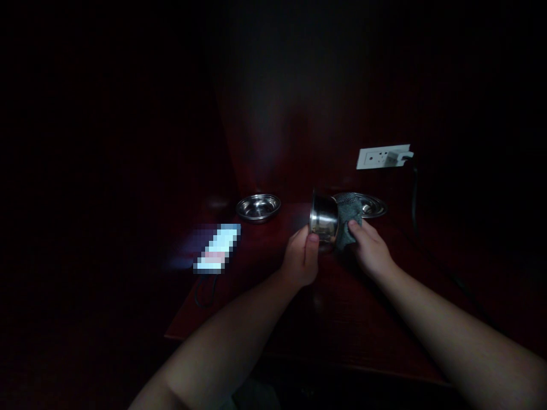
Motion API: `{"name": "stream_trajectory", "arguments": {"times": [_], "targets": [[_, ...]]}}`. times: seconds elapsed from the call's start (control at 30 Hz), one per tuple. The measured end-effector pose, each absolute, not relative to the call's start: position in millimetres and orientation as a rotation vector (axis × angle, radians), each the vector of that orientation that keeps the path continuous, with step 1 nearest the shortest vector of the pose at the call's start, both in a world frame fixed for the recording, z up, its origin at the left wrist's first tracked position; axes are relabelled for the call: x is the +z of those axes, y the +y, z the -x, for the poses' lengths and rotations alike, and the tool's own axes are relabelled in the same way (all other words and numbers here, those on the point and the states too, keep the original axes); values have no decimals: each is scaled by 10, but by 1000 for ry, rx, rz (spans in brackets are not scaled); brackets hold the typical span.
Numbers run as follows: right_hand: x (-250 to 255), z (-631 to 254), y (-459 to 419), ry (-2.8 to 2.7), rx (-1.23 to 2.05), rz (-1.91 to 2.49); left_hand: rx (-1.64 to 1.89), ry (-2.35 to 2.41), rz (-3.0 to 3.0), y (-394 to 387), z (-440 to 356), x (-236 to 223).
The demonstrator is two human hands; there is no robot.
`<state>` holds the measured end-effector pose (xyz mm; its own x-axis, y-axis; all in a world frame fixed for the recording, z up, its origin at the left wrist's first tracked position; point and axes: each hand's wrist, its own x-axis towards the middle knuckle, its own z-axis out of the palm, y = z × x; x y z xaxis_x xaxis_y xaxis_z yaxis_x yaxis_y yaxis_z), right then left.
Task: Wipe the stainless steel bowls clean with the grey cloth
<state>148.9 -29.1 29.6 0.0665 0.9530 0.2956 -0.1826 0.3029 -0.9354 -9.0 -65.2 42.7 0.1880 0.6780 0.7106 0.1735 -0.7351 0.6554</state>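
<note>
A shiny metal bowl (pixel 325 219), tipped on its side, is gripped at the rim by my left hand (pixel 302 256), thumb on the near side. My right hand (pixel 371 246) is closed on a grey-green cloth (pixel 350 219), which presses against the bowl's base. The fingers behind the bowl and cloth are hidden. Beyond the right hand lies a round metal lid or dish (pixel 376 206), partly covered from view by the cloth. To the left rests a shallow metal dish (pixel 258 208).
A lit phone (pixel 217 249), its screen blurred out, lies at the left of the dark red table (pixel 265 319), with a cord loop beside it. On the back wall, a white socket (pixel 382 156) holds a plug, whose cable (pixel 414 196) hangs down. The surroundings are very dark.
</note>
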Motion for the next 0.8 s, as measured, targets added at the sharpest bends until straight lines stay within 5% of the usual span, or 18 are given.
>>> {"name": "stream_trajectory", "arguments": {"times": [0.8], "targets": [[401,-1462,-403,-1323,987,863,1584,815,-2014,-623,91,438]]}}
